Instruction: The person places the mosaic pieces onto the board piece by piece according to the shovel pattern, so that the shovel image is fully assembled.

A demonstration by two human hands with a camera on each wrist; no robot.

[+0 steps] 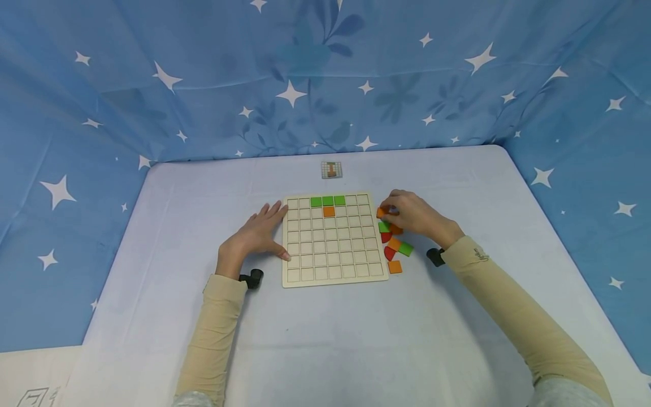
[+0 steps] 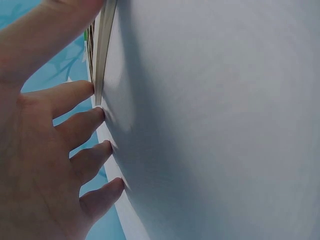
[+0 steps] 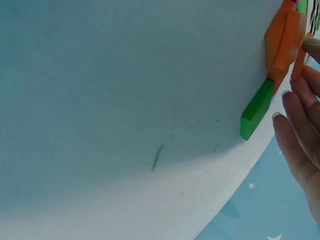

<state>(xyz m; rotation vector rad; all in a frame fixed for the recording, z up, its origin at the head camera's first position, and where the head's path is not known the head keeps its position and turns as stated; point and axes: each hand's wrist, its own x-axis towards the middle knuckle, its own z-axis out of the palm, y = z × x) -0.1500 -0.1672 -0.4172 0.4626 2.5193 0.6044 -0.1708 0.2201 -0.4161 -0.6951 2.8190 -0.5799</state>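
Note:
A pale wooden grid board lies flat in the head view. Along its far row sit 3 green square tiles, with an orange square tile below the middle one. My left hand rests at the board's left edge, fingers spread and thumb on the border; the left wrist view shows its fingertips by that edge. Just off the board's right side, my right hand pinches another orange tile between thumb and finger. Loose tiles lie beneath and in front of it, some partly hidden by the hand.
Among the loose tiles are a green one, a red rounded one and an orange square nearest me. A small pattern card lies beyond the board. Blue star-printed curtain borders the white table.

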